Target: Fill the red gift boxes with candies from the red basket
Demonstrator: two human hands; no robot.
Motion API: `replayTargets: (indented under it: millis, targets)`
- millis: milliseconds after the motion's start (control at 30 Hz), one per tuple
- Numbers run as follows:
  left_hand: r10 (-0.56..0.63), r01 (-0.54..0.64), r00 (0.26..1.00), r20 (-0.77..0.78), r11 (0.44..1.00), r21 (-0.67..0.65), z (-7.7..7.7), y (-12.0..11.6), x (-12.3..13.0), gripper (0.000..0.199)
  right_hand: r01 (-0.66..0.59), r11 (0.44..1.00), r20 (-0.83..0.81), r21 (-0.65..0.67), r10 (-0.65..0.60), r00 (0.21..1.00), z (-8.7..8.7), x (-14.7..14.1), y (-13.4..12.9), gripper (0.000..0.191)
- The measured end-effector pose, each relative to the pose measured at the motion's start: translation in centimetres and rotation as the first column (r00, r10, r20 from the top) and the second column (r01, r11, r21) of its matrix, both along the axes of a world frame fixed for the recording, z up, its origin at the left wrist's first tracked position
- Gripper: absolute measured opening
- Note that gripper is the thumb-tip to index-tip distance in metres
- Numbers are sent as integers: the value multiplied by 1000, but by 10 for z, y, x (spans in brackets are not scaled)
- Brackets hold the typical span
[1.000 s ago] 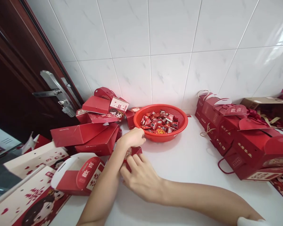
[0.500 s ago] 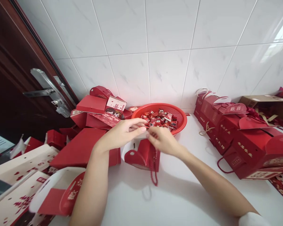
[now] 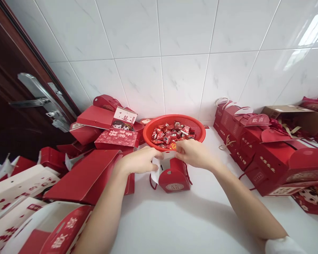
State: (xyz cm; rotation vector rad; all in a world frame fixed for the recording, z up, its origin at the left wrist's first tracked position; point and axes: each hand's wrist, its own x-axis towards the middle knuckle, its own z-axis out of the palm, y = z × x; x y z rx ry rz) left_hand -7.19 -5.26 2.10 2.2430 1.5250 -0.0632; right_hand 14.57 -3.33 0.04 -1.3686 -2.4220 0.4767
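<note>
My left hand (image 3: 139, 161) and right hand (image 3: 195, 155) grip the red box (image 3: 174, 180) — sides formed, top unclosed; the far basket (image 3: 197, 127) holds sweets (image 3: 172, 134).

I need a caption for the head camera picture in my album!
Left hand and right hand at an open red box, near a basket of sweets.

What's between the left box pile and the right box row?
Head view: the red basket of wrapped sweets, then, nearer the camera, the small red box with the left hand and right hand at its upper flaps.
</note>
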Motion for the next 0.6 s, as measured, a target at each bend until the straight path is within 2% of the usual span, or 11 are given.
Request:
replayTargets:
  millis: [67, 133, 200, 233, 300, 367, 400, 500, 600]
  targets:
    - [-33, 33, 999, 21, 999, -20, -2, 1, 4, 33, -30, 996, -39, 86, 33, 999, 3, -3, -10, 18]
    - [-69, 71, 997, 37, 997, -36, -3, 1, 9, 24, -179, 978, -55, 105, 185, 981, 6, -6, -17, 14]
    - [-75, 76, 997, 17, 996, -38, -3, 0, 12, 18, -316, 942, 15, 115, 317, 948, 8, -10, -22, 10]
    - [-70, 70, 998, 3, 997, -37, -3, -1, 13, 17, -344, 930, 74, 128, 337, 939, 9, -11, -23, 12]
    - [-60, 59, 998, -3, 997, -42, -1, -3, 15, 15, -322, 926, 189, 197, 287, 939, 9, -14, -26, 19]
    - [-49, 50, 999, 21, 997, -53, 0, -4, 16, 14, -292, 915, 244, 280, 227, 943, 9, -17, -29, 22]
    - [-42, 44, 998, 37, 997, -59, 0, -5, 16, 13, -308, 904, 255, 297, 236, 938, 9, -19, -30, 22]
    - [-34, 38, 997, 71, 998, -59, 1, -6, 17, 13, -418, 887, 283, 198, 357, 890, 6, -21, -33, 18]
    - [-77, 82, 993, 90, 995, -52, 1, -7, 16, 14, -414, 910, 335, 21, 384, 860, 4, -21, -31, 20]
